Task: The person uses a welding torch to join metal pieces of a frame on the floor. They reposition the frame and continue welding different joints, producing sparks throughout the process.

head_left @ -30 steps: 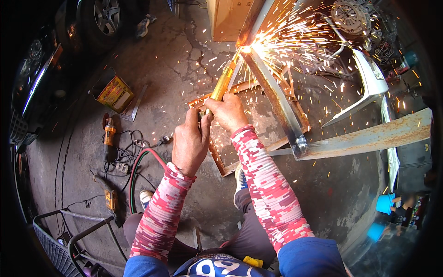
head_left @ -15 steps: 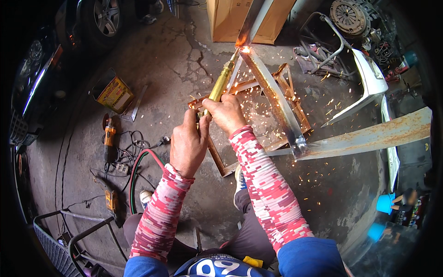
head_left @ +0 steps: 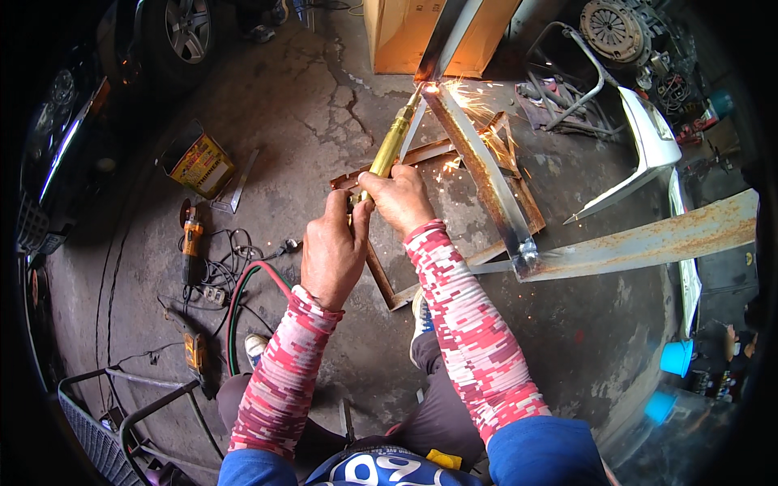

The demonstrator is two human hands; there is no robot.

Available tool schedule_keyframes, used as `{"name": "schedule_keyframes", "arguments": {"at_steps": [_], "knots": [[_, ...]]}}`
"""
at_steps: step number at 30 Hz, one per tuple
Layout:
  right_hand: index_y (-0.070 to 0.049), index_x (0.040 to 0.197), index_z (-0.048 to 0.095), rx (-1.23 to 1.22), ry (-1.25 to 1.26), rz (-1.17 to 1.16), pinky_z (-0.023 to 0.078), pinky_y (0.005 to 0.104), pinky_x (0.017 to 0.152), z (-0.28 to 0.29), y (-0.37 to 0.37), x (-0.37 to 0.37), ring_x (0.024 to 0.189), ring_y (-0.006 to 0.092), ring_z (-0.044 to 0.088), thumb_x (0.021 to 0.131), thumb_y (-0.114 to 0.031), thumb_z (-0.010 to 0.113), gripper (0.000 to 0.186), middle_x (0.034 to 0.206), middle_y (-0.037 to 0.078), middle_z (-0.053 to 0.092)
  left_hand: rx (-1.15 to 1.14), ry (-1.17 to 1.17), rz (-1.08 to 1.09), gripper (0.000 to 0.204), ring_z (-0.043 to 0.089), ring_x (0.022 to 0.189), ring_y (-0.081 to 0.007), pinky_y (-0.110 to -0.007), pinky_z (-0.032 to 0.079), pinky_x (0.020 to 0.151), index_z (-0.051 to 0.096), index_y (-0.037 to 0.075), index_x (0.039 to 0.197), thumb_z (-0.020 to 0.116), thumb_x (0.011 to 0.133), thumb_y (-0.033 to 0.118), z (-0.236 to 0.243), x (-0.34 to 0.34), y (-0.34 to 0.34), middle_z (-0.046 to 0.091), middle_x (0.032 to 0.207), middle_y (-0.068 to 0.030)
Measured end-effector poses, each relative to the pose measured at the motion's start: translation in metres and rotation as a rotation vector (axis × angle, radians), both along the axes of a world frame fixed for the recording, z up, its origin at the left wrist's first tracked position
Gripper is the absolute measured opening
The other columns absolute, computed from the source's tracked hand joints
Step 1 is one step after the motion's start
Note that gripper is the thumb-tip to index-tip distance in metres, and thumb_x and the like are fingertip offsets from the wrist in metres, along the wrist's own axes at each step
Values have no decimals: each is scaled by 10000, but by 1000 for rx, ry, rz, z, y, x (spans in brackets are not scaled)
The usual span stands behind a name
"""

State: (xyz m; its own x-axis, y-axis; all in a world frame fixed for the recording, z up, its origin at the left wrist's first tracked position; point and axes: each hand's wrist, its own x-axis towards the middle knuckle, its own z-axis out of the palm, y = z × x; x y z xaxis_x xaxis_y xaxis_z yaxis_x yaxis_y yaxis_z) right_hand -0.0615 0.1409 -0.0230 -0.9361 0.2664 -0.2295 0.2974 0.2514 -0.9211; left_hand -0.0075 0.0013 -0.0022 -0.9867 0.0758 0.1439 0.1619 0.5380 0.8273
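Left hand [head_left: 328, 253]: fingers curled about the near end of the brass torch [head_left: 389, 149]; some fingertips hidden. Right hand [head_left: 401, 201]: thumb and fingers wrapped round the torch body, just farther along. Torch lies between hands and glowing far end of the angle bar [head_left: 480, 155]; cannot tell whether its tip touches. Sparks [head_left: 468, 99] spray right of the glow. Rusty frame [head_left: 378, 274] on floor beyond the hands. To the left: orange grinder [head_left: 192, 241], yellow can [head_left: 203, 168]. Far: cardboard box [head_left: 394, 42].
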Motion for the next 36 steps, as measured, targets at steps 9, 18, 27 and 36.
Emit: {"name": "schedule_keyframes", "arguments": {"at_steps": [9, 18, 27, 36], "knots": [[58, 873, 732, -9, 20, -6, 585, 425, 767, -4, 0, -1, 817, 347, 755, 771, -315, 753, 387, 862, 238, 754, 102, 28, -46, 288, 713, 752, -464, -492, 539, 633, 589, 12, 1255, 609, 1042, 204, 3, 0, 0, 675, 753, -274], [67, 891, 731, -1, 18, -17, 592, 421, 768, 0, -1, 1, 836, 349, 759, 781, -314, 748, 397, 874, 243, 754, 129, 44, -83, 292, 741, 795, -425, -469, 557, 684, 584, 18, 1303, 574, 1049, 164, 3, -1, -1, 707, 823, -260], [80, 926, 725, -25, 55, -29, 591, 410, 766, -4, -2, 2, 827, 330, 755, 791, -323, 753, 426, 881, 236, 752, 144, 15, -99, 286, 744, 853, -428, -463, 563, 721, 576, 15, 1303, 572, 1058, 162, 4, 0, -1, 726, 919, -263], [79, 955, 723, -43, 31, 8, 596, 397, 771, 6, -5, 9, 827, 314, 758, 804, -332, 745, 438, 879, 230, 754, 115, 13, -82, 271, 746, 851, -423, -457, 557, 709, 577, 17, 1295, 566, 1060, 150, 10, 9, -7, 719, 902, -264]]}}
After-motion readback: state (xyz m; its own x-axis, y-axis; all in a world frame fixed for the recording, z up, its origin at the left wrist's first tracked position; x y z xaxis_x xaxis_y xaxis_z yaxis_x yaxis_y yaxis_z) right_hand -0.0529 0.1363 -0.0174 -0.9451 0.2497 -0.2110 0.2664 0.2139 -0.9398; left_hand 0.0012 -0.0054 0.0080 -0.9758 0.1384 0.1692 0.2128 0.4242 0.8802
